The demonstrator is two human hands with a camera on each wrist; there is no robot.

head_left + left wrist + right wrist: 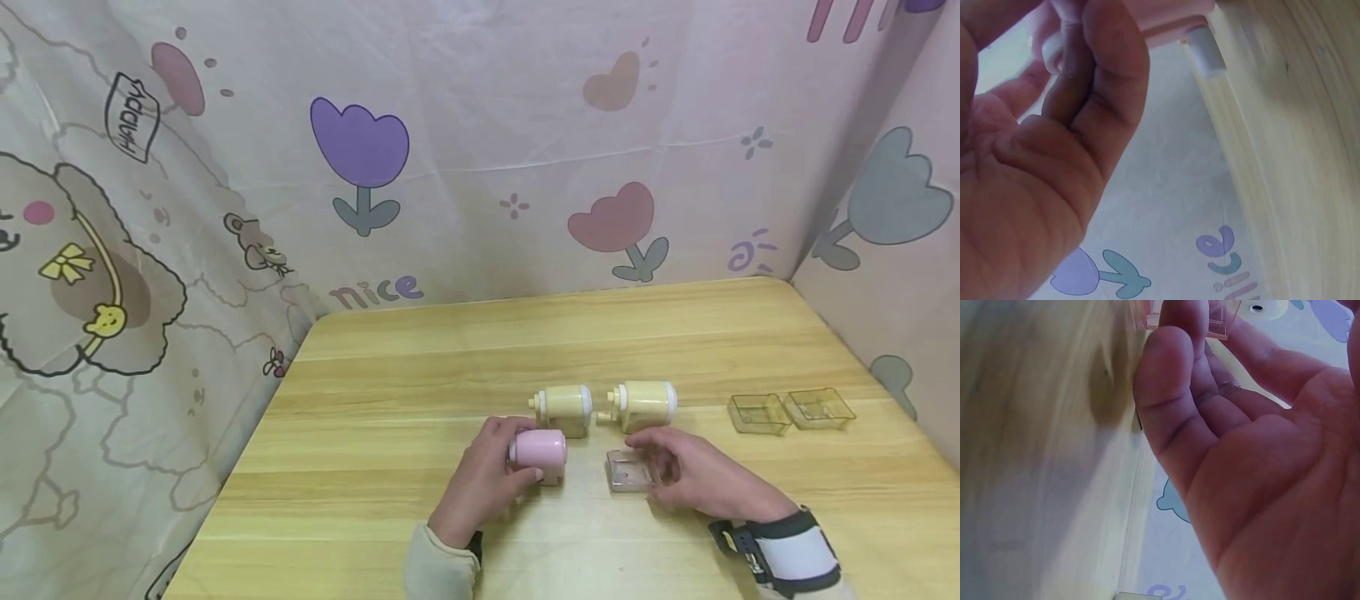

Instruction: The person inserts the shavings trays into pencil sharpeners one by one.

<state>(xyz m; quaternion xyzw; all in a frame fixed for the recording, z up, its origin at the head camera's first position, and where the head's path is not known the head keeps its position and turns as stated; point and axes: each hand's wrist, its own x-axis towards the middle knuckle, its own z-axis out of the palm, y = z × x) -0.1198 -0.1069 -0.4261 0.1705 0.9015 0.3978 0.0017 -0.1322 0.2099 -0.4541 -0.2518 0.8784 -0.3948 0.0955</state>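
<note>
My left hand [491, 471] grips a small pink crank pencil sharpener [542, 448] by its left side, thumb near the front. In the left wrist view, a white crank knob [1207, 53] sticks out beyond the fingers. My right hand [693, 471] holds a clear pinkish drawer [628, 473] by its right side, between thumb and fingers. The drawer is to the right of the pink sharpener, apart from it. In the right wrist view, fingers hide most of the drawer [1219, 324]. Behind the hands stand two pale yellow sharpeners [564, 408], side by side.
Two clear yellowish drawers [759, 414] lie next to each other on the right of the wooden table [390, 375]. A printed curtain [480, 125] hangs behind the table and along both sides.
</note>
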